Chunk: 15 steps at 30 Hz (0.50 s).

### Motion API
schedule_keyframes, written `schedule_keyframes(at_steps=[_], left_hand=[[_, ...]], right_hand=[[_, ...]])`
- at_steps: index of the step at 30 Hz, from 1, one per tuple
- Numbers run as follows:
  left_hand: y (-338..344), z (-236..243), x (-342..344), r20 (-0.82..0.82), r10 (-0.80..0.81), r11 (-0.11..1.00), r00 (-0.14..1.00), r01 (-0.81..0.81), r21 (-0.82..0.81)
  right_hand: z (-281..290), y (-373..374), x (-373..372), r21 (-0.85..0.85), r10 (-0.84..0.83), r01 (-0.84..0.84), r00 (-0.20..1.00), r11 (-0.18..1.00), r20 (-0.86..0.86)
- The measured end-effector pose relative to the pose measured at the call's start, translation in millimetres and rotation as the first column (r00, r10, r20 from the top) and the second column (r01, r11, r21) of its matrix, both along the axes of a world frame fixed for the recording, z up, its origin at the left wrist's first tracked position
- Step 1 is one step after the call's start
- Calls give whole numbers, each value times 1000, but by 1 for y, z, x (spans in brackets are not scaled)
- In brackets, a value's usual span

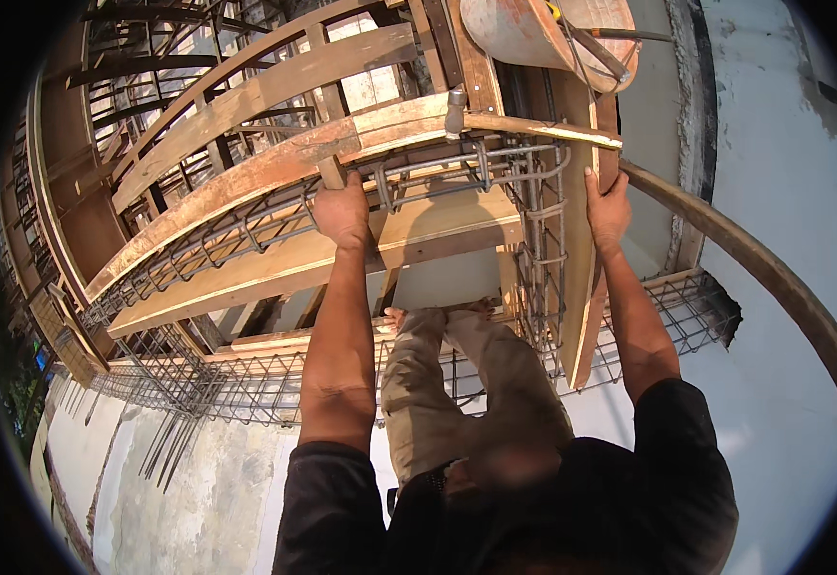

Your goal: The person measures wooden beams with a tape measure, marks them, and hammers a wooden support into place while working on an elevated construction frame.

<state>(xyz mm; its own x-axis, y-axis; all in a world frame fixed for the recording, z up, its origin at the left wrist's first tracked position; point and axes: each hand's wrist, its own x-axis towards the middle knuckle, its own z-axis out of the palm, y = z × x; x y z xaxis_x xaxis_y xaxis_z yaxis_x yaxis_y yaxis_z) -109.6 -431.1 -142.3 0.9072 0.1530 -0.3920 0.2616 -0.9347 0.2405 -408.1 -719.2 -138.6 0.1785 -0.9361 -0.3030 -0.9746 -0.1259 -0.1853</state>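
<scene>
My left hand (343, 213) is closed around a short wooden batten (332, 172) that stands across the steel rebar cage (246, 233). To the right, my right hand (610, 213) grips the edge of a long wooden formwork board (588, 311), beside an upright-looking rebar column cage (545, 230). A hammer (455, 113) lies beyond and between my hands, its metal head on the curved timber beam (275, 168) and its wooden handle pointing right. Below my hands, a wide plank (313, 259) runs along the rebar.
A stained bucket (514, 29) holding tools sits at the far right. A curved wooden pole (773, 249) bends down the right side. Wire-like rebar mesh (255, 383) spans the near side, with a concrete surface (217, 470) beyond it. Timber framing fills the far left.
</scene>
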Motion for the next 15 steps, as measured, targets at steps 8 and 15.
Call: schedule_keyframes(at_steps=[8,15], left_hand=[[9,-3,0,24,-47,998,999,46,32],[3,9,1,-52,-12,1000,999,11,-28]], right_hand=[[2,3,5,45,6,-3,998,999,-63],[-11,-1,-4,-48,35,-36,999,998,-24]])
